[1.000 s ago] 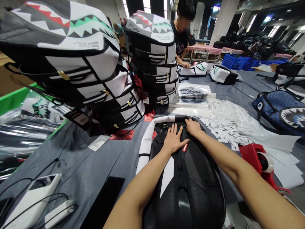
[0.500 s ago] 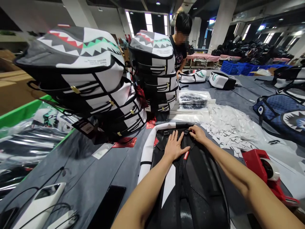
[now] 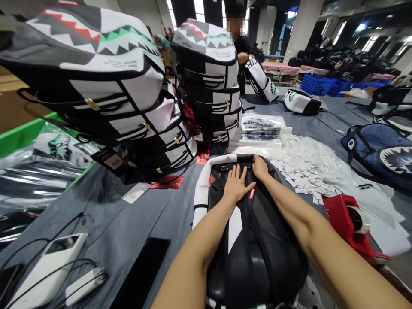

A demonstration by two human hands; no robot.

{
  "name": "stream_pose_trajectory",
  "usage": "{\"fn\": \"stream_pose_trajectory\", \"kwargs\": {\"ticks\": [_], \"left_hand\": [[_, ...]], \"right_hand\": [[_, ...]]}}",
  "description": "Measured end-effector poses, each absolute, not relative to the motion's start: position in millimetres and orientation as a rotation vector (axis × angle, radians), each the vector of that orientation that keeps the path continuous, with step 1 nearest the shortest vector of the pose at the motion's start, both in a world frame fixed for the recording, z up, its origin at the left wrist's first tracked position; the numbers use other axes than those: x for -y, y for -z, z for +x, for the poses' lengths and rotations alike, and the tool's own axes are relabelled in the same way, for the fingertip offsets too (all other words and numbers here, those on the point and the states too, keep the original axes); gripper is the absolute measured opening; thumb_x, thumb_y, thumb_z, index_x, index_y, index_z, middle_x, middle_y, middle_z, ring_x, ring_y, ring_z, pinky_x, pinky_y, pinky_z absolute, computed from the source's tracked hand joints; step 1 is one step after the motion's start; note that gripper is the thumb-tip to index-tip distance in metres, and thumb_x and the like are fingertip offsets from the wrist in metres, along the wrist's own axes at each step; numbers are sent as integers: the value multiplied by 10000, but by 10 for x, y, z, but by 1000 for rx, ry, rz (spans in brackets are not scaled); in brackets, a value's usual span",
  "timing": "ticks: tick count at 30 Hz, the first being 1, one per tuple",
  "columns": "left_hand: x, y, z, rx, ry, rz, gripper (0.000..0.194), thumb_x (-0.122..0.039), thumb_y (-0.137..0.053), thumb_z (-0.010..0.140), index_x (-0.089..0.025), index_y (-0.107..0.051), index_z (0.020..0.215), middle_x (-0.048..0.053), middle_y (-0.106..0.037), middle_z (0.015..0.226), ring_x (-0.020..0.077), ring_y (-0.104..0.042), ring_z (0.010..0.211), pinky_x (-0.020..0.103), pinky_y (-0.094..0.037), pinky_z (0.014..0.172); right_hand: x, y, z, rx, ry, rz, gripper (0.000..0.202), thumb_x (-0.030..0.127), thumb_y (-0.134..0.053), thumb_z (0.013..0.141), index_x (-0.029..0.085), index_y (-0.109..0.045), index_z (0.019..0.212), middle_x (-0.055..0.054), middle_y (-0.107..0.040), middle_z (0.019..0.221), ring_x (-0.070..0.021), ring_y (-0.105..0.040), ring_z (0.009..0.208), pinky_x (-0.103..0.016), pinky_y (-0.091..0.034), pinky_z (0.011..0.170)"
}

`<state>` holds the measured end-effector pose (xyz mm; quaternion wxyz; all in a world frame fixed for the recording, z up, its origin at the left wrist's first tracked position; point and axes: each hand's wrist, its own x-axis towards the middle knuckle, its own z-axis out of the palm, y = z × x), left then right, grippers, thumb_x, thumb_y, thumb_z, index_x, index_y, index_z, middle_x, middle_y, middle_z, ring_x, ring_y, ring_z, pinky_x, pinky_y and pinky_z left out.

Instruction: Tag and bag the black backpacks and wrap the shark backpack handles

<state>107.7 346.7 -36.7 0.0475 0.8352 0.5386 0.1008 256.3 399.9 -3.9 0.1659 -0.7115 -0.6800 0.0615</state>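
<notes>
A black and white backpack lies on the table in front of me, its black strap side facing up. My left hand rests flat on its upper part with the fingers spread. At the top edge, my right hand has its fingers curled round the rim of the backpack, and the fingertips are partly hidden. A small red tag shows on the strap just below my left hand.
Two stacks of backpacks rise at the left. A red tape dispenser and a heap of white slips are on the right. A phone and a white power bank lie at lower left. Across the table, a person handles another backpack.
My right hand has closed further over the backpack's top edge, and the bag's lower end has come into view. My view has shifted. The other person has tilted their backpack up.
</notes>
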Motion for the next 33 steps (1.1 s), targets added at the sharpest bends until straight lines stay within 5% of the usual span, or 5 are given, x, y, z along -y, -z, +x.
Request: {"fn": "stream_pose_trajectory", "kwargs": {"ticks": [8, 12, 20, 25, 33], "left_hand": [[-3654, 386, 1026, -1585, -797, 2343, 586, -450, -430, 1002, -124, -443, 1490, 218, -538, 1453, 350, -473, 1358, 513, -370, 1114], [-3468, 182, 878, -1457, -1045, 2148, 350, -244, -377, 999, -152, -649, 1199, 139, -699, 1146, 257, -609, 1102, 415, -462, 1006], [-2060, -262, 572, -328, -297, 2713, 445, -547, -469, 967, -192, -614, 739, 31, -627, 684, 185, -575, 665, 322, -461, 725], [-1949, 312, 665, -385, -308, 2915, 328, -219, -379, 957, -196, -603, 717, 50, -616, 663, 182, -578, 670, 326, -456, 712], [-2130, 317, 592, -780, -305, 2997, 317, -332, -467, 951, -177, -689, 1116, 128, -676, 1138, 295, -551, 1188, 489, -368, 1107]], "right_hand": [[-2558, -38, 2531, 2626, -263, -715, 236, 231, -496, 977, 218, -602, 1187, -76, -666, 1077, -195, -603, 1016, -350, -464, 938], [-2677, 209, 2448, 2717, -194, -968, 198, 155, -467, 947, 164, -631, 1058, -83, -662, 947, -212, -590, 871, -363, -446, 831], [-2963, 423, 2362, 2724, -116, -1102, 210, 166, -459, 962, 155, -629, 1084, -101, -644, 1004, -238, -563, 938, -363, -378, 846], [-2918, 343, 2341, 2713, 30, -1177, 219, 141, -446, 962, 149, -653, 1035, -109, -633, 957, -240, -538, 919, -356, -346, 839], [-2495, -94, 2320, 2497, -85, -1020, 226, 136, -428, 969, 153, -616, 1092, -98, -632, 957, -218, -557, 896, -340, -391, 827]]}}
